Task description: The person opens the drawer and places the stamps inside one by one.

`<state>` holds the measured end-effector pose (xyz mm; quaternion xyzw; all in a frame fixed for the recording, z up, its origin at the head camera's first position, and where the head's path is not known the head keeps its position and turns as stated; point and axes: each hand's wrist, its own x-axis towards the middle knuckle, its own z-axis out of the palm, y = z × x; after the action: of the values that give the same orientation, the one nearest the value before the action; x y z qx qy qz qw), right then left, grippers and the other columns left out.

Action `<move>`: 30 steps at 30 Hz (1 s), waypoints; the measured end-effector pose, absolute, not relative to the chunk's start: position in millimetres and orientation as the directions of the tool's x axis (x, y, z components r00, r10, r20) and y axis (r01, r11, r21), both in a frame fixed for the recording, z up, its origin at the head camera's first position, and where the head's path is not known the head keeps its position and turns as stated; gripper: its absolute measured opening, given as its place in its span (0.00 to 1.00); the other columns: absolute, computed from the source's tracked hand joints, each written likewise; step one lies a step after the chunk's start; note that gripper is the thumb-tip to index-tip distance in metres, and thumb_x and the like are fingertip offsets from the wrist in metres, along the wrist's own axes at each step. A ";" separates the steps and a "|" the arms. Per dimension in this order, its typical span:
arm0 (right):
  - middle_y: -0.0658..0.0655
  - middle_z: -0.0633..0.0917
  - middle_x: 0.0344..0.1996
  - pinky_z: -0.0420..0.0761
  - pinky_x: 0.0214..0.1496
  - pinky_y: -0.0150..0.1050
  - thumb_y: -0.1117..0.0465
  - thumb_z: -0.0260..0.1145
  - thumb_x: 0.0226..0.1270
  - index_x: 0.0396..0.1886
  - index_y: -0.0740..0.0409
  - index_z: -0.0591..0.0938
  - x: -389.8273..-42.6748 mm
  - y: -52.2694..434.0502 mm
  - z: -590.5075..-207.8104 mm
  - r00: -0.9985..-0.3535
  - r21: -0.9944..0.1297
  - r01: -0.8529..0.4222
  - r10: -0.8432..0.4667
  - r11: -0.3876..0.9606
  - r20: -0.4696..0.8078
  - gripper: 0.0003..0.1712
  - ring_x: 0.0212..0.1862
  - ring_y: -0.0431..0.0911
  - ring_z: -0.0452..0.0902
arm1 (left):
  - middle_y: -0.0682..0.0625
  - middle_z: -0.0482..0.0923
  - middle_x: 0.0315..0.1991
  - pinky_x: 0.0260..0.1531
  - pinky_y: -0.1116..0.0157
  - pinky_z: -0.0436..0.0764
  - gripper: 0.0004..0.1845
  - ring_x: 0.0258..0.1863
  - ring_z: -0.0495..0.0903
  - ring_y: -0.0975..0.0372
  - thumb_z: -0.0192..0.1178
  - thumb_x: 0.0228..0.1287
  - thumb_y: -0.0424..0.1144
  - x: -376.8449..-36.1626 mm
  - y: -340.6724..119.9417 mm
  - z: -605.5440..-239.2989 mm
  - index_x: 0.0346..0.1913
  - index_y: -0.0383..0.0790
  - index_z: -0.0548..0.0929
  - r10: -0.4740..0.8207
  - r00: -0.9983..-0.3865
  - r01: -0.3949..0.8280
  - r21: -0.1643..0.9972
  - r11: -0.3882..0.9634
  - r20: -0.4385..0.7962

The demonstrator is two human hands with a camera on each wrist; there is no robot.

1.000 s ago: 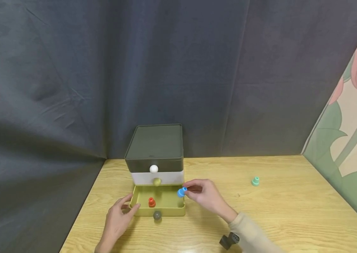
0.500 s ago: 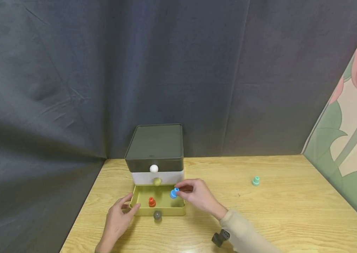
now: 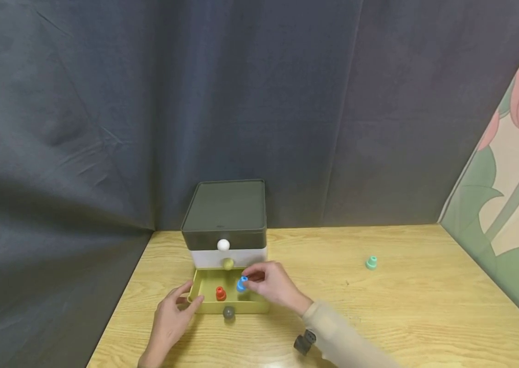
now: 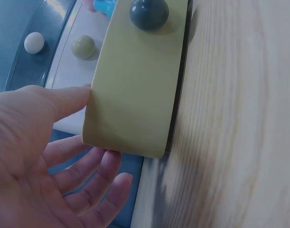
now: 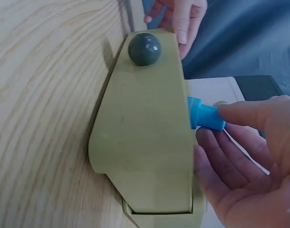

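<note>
The bottom drawer (image 3: 208, 307), olive-green with a dark round knob (image 3: 228, 313), is pulled out of a small three-tier cabinet. My left hand (image 3: 172, 317) holds its left front corner, thumb at the upper rim and fingers against the side. Between the thumb and fingers of my right hand (image 3: 275, 287) is a small blue stepped peg-like piece (image 5: 209, 116), its wider end down. It is over the right half of the drawer; whether it touches the floor cannot be told. A similar red piece (image 3: 221, 294) stands inside the drawer, left of the blue one.
Above the drawer are a white tier (image 3: 204, 259) with an olive knob (image 3: 228, 263) and a dark top tier (image 3: 204, 240) with a white knob (image 3: 223, 245). A mint-green piece (image 3: 371, 262) stands on the wooden table (image 3: 425, 306) to the right. Dark curtain hangs behind.
My right hand has carried the blue piece leftward from the drawer's right edge and slightly lower, nearer the red piece. The left hand has stayed on the drawer corner.
</note>
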<state>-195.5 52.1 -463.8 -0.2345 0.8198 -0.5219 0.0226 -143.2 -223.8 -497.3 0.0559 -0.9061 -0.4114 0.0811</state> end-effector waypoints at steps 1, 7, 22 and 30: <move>0.60 0.92 0.40 0.86 0.44 0.30 0.66 0.76 0.68 0.46 0.66 0.90 -196.3 49.6 -464.8 -0.888 -0.860 -0.366 -0.409 0.355 0.209 0.10 0.40 0.46 0.89 | 0.38 0.82 0.67 0.43 0.63 0.85 0.31 0.56 0.85 0.49 0.72 0.70 0.46 -143.1 -223.9 -497.1 0.72 0.38 0.80 -0.169 -0.980 -0.035 0.754 0.656 0.101; 0.57 0.92 0.38 0.86 0.43 0.31 0.67 0.76 0.67 0.43 0.64 0.91 -201.0 37.9 -471.8 -0.883 -0.819 -0.389 -0.425 0.422 0.200 0.07 0.40 0.45 0.89 | 0.38 0.82 0.67 0.45 0.59 0.86 0.32 0.56 0.85 0.49 0.72 0.70 0.46 -142.6 -223.8 -496.5 0.72 0.38 0.80 -0.170 -0.981 -0.037 0.757 0.652 0.098; 0.56 0.92 0.33 0.82 0.37 0.25 0.68 0.77 0.65 0.38 0.64 0.91 -202.7 22.8 -483.1 -0.863 -0.734 -0.458 -0.449 0.501 0.233 0.04 0.34 0.39 0.88 | 0.39 0.82 0.67 0.42 0.65 0.84 0.32 0.56 0.85 0.50 0.73 0.70 0.47 -139.5 -223.3 -496.9 0.72 0.39 0.80 -0.167 -0.982 -0.043 0.768 0.639 0.084; 0.54 0.94 0.34 0.82 0.36 0.24 0.65 0.79 0.64 0.38 0.61 0.92 -200.4 19.1 -485.6 -0.866 -0.704 -0.463 -0.443 0.538 0.232 0.05 0.33 0.35 0.88 | 0.38 0.82 0.67 0.44 0.63 0.86 0.31 0.57 0.85 0.49 0.72 0.70 0.46 -137.6 -223.9 -495.0 0.72 0.39 0.80 -0.172 -0.981 -0.042 0.772 0.635 0.088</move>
<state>-200.4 19.1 -485.6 -0.2584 0.8768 -0.4052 -0.0127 -137.6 -223.9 -495.0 0.0595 -0.9008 -0.4232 0.0767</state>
